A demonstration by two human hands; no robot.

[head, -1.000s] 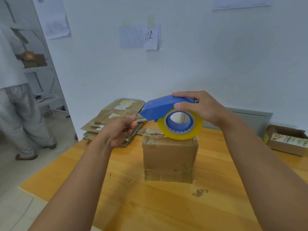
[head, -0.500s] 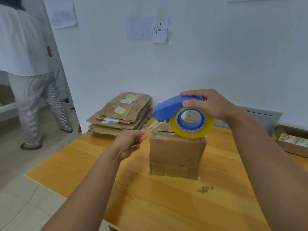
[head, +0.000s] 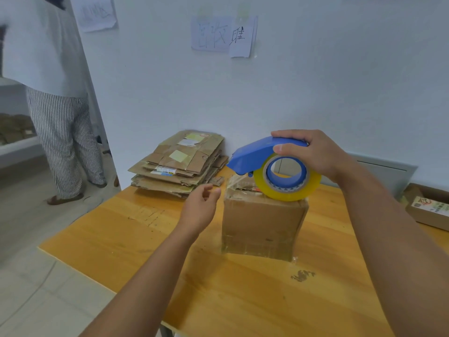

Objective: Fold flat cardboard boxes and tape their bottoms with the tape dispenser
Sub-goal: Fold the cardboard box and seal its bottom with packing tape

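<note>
Taping the upturned bottom of a folded box

Flat boxes [head: 179, 164] are stacked at the left by the wall; the left hand [head: 200, 210] hovers loosely open just beside the box [head: 263, 222] on the table [head: 121, 239], holding nothing. The right hand [head: 313, 154] grips the tape dispenser [head: 274, 164], resting on the box top. With nothing steadying it, the box could likely slide or tip as the dispenser pulls, leaving the tape crooked.
</note>
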